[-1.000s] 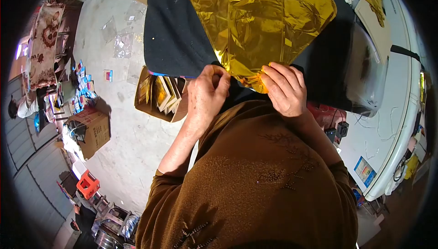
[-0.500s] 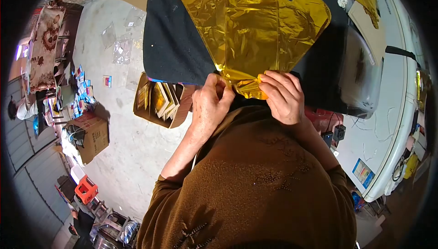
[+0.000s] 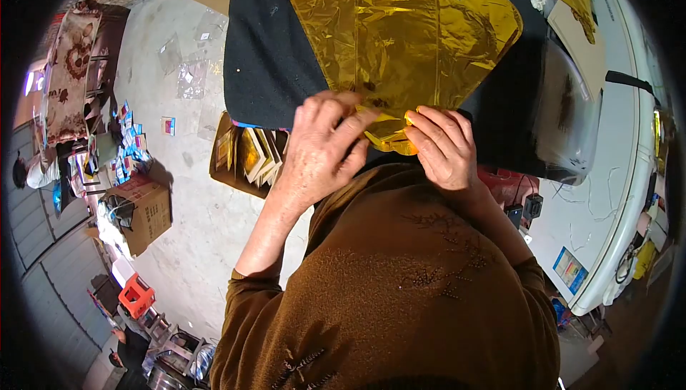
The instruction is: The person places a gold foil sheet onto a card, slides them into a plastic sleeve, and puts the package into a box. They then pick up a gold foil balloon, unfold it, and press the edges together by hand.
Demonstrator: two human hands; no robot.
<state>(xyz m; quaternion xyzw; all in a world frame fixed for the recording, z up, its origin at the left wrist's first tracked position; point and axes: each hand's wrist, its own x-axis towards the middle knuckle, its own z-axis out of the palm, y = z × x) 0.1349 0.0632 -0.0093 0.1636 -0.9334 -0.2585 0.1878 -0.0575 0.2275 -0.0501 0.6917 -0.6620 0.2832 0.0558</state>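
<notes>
A large sheet of shiny gold foil (image 3: 396, 40) lies flat over a black cloth (image 3: 264, 54), its lower end gathered near my body. My right hand (image 3: 444, 148) pinches that gathered end at its right side. Over the left side of the same end is my left hand (image 3: 318, 148), palm down, fingers reaching across the foil edge with the thumb apart below. Its fingertips overlap the foil, and whether they grip it is hard to make out.
Below the cloth at left stands an open carton (image 3: 243, 158) of gold-coloured packets. A clear plastic-like block (image 3: 564, 125) is right of the foil, beside a white surface (image 3: 582, 211). Farther left are a cardboard box (image 3: 143, 211) and a red stool (image 3: 136, 295).
My left hand has opened out from a pinch at the foil's lower left edge and moved up over it. My right hand keeps its hold almost in place. The foil has shifted slightly.
</notes>
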